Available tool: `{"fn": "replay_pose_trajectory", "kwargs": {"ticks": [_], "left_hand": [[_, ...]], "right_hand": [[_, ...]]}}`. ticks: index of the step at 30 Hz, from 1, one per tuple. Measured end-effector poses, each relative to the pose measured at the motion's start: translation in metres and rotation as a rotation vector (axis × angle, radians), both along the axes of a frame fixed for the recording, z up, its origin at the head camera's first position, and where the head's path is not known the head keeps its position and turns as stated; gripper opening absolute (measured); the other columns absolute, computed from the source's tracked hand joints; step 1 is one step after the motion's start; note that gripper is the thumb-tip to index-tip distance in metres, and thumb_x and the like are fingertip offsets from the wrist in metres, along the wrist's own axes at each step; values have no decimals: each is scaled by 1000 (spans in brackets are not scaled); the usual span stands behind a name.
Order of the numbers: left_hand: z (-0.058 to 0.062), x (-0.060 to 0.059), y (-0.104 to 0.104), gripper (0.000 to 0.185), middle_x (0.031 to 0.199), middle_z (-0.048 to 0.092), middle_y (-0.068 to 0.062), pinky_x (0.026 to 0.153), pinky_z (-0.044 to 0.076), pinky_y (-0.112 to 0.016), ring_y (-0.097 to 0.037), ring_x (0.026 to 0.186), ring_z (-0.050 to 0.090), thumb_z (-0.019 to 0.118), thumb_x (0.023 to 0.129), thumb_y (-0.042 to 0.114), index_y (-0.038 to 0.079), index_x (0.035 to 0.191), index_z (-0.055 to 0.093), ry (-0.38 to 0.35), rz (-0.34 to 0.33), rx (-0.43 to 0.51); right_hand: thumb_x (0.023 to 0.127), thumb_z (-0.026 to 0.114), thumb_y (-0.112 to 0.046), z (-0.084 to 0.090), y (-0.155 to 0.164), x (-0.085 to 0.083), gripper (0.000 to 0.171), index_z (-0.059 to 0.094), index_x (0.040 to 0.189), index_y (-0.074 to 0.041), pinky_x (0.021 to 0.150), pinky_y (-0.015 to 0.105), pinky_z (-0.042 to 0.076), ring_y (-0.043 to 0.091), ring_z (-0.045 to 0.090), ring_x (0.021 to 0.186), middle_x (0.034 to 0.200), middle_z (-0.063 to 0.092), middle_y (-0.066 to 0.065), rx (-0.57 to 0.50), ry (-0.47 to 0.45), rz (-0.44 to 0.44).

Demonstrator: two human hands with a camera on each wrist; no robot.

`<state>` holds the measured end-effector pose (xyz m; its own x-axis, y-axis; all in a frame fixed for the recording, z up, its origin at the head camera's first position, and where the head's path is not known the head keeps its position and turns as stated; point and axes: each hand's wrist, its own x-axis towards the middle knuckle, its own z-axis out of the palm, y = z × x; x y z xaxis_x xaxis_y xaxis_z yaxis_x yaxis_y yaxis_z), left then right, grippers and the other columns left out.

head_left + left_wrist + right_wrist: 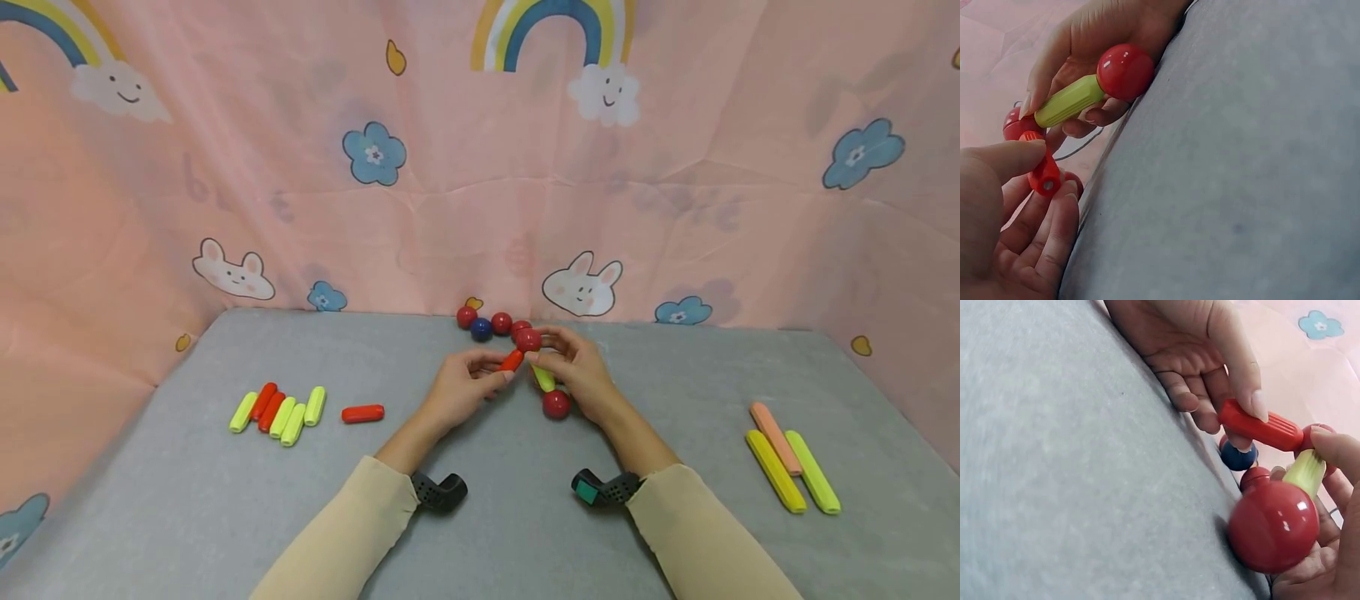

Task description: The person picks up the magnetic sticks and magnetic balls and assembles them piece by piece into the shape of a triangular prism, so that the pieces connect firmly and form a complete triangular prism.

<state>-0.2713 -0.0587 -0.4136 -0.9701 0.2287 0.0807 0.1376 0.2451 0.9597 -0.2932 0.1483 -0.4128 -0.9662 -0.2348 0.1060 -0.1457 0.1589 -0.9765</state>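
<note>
left hand [468,385] pinching red stick [512,360] against top ball [528,339]; right hand [577,371] gripping green stick [543,377] with bottom ball [556,404]. early stage, spare sticks [279,412] unused.

Gray table [187,500], pink cloth wall [465,225] all around, rainbows [551,29], smiling clouds, white bunnies [581,286], blue flowers [373,153], soft light
</note>
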Motion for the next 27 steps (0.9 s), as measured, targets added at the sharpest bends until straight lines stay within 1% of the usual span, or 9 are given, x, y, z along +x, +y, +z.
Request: {"fn": "replay_pose_trajectory", "kwargs": {"ticks": [4,10,13,15,18,20,22,24,27], "left_hand": [[1,1,0,29,108,74,-14,58,49,-22,-10,70,63,73,92,15,7,119,72,6,12,16],[2,0,0,29,111,74,-18,61,52,-21,-7,71,65,73,91,11,1,118,71,2,16,74],[2,-1,0,29,112,73,-20,61,52,-21,-7,71,66,73,90,9,-1,117,71,9,21,92],[2,-2,0,29,113,73,-19,61,52,-21,-8,71,67,74,90,8,-1,117,71,12,24,97],[2,-4,0,30,113,73,-19,61,52,-21,-11,71,68,74,90,9,-1,117,71,14,27,99],[2,-4,0,29,114,73,-19,62,55,-23,-14,74,69,72,90,7,-2,117,71,13,31,115],[2,-5,0,28,114,72,-21,63,56,-24,-16,76,69,69,91,5,-4,117,70,19,45,127],[3,-6,0,26,114,72,-22,62,56,-24,-17,77,68,67,91,3,-5,116,70,37,79,120],[5,-9,-2,25,114,72,-19,64,56,-25,-19,81,68,67,90,3,-2,114,72,100,174,33]], "right_hand": [[93,71,-17,1,-1,-1,49,52,136,-6,73,20,54,11,69,85,130,63,22,9,-9,0],[92,74,-15,0,-1,-1,47,59,136,-4,75,20,53,9,69,86,135,60,21,39,58,43],[91,74,-13,-1,-1,-1,39,62,126,1,73,20,54,9,68,82,124,64,17,35,71,45],[91,74,-11,-1,0,-1,34,61,119,4,71,20,55,10,68,79,113,68,11,21,73,46],[91,74,-10,-1,1,-1,29,59,112,3,71,21,56,10,69,78,100,71,-1,9,72,44],[90,74,-10,0,1,-1,29,59,111,3,72,21,56,8,69,79,97,72,-5,8,70,38],[90,74,-12,-2,1,-1,31,60,113,3,74,20,55,8,68,81,99,71,-2,13,59,16],[91,74,-13,-3,2,-2,34,61,117,4,75,19,55,9,67,86,106,68,4,3,40,-14],[91,74,-13,-3,2,-3,38,62,123,5,78,17,53,13,60,99,119,63,10,-11,6,-65]]}}
